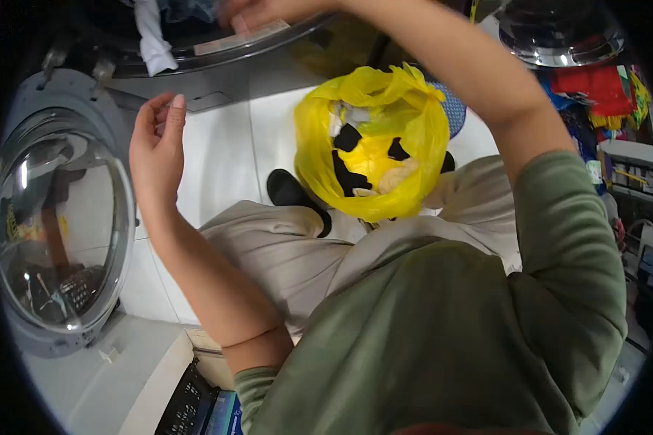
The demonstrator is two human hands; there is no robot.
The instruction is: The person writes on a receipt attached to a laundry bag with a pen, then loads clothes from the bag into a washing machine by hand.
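My left hand is raised below the washing machine's rim, thumb up and fingers loosely bent, with nothing visible in it. Just above it, a white cloth hangs over the rim of the front-loading machine's opening. Bluish-grey laundry shows inside at the top edge. My right hand reaches across to the opening beside a label on the rim. Motion blurs its fingers, so its grip is unclear. Between my legs stands a yellow plastic bag holding black, white and beige cloth pieces.
At the left the machine's round glass door hangs wide open. White floor tiles lie under the bag. A shiny round metal object is at the upper right, above colourful bags and packages. Shelving lines the right side.
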